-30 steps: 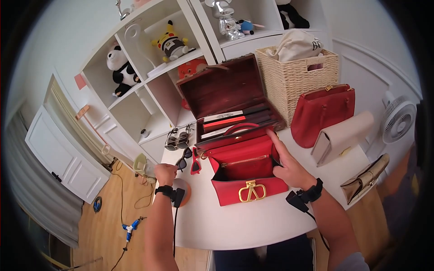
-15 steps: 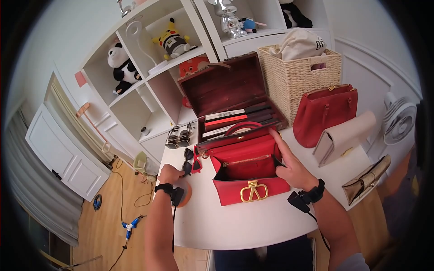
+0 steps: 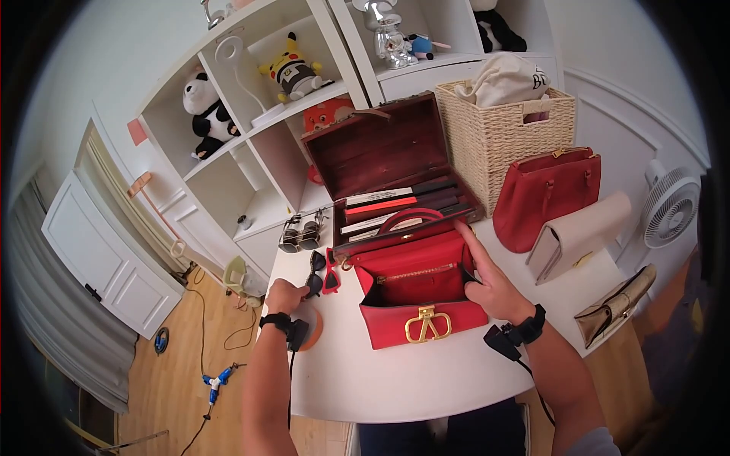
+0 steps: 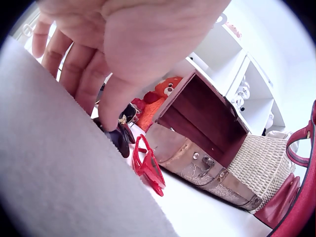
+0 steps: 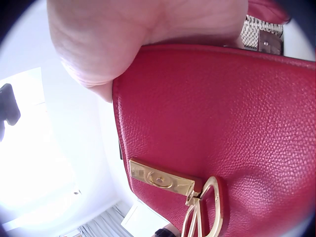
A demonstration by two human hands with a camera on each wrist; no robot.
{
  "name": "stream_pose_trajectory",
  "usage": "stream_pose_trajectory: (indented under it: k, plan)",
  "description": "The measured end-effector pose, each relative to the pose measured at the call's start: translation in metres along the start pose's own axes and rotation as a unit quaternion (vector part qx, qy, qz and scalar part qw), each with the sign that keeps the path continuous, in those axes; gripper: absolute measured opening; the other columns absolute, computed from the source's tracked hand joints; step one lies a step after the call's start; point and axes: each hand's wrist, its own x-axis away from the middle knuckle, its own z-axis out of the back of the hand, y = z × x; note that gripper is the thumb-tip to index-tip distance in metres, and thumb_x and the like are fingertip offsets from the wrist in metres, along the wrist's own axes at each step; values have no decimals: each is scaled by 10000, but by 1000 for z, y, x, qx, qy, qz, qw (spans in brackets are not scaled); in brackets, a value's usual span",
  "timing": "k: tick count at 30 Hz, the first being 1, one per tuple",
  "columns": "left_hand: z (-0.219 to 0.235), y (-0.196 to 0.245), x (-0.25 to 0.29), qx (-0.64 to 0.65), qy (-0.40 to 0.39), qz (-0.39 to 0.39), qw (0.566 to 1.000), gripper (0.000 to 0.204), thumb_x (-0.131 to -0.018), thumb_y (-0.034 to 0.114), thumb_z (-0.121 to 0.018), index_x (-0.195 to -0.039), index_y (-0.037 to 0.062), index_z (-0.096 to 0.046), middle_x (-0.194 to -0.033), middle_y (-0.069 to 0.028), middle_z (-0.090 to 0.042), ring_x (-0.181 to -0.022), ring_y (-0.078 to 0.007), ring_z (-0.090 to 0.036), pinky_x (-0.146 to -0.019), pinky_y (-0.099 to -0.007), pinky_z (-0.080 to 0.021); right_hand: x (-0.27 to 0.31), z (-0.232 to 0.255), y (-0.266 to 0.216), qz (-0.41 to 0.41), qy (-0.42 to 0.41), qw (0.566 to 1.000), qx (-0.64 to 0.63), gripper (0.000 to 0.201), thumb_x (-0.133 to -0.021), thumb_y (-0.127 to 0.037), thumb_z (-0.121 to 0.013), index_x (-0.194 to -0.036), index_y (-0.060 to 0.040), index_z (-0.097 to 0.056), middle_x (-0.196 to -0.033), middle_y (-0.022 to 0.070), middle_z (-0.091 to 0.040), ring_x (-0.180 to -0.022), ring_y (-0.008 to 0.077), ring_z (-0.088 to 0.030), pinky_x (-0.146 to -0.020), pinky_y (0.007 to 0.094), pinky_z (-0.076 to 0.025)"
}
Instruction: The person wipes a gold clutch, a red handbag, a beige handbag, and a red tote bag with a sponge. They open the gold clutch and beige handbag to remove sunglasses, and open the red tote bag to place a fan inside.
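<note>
An open red handbag [image 3: 414,285] with a gold V clasp [image 3: 427,324] lies on the white table [image 3: 395,380]. My right hand [image 3: 487,283] grips its right side, the index finger straight along the rim. In the right wrist view the palm [image 5: 148,34] presses on the red leather [image 5: 222,113]. My left hand [image 3: 287,292] is at the table's left edge. Its thumb and fingertips [image 4: 111,111] pinch the black sunglasses [image 4: 118,140], which lie on the table beside red sunglasses [image 4: 148,165] [image 3: 329,275].
Behind the handbag an open brown wooden case [image 3: 388,175] holds flat items. A wicker basket [image 3: 506,129], a red bag [image 3: 544,194], a beige clutch [image 3: 578,232] and a gold clutch [image 3: 614,304] stand to the right. More sunglasses [image 3: 298,235] lie by the shelves. A fan [image 3: 669,205] stands far right.
My left hand has moved from the table's left edge towards the black sunglasses and come down on them. The right hand has kept its hold on the handbag.
</note>
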Motion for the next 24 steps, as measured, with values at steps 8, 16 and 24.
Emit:
stream_pose_trajectory:
  k: [8, 16, 24]
  plan:
    - [17, 95, 87, 376, 78, -253, 888, 343, -997, 293, -661, -1117, -28, -670, -1021, -118, -735, -932, -213, -696, -908, -343, -509, 1, -2, 5, -10, 11, 1000, -19, 890, -781, 17, -475, -1601, 25, -129, -1643, 221, -214, -1551, 297, -167, -1249, 378, -118]
    - [9, 153, 159, 580, -251, -306, 712, 705, -1027, 518, -511, -1498, 10, -374, -1414, -136, -527, -1332, -233, -498, -1104, -379, -396, 2, -6, 32, 6, 46, 998, -35, 670, -1097, -373, -425, -1590, 7, -177, -1610, 174, -295, -1505, 233, -255, -1223, 363, -197]
    - [-18, 143, 157, 527, -172, -310, 772, 708, -890, 79, -766, -1486, 23, -388, -1410, -122, -512, -1283, -218, -540, -1103, -361, -433, 3, -19, 58, -31, 87, 986, -137, 609, -993, -15, -561, -1536, -75, -291, -1475, 103, -440, -1366, 189, -439, -1156, 353, -339]
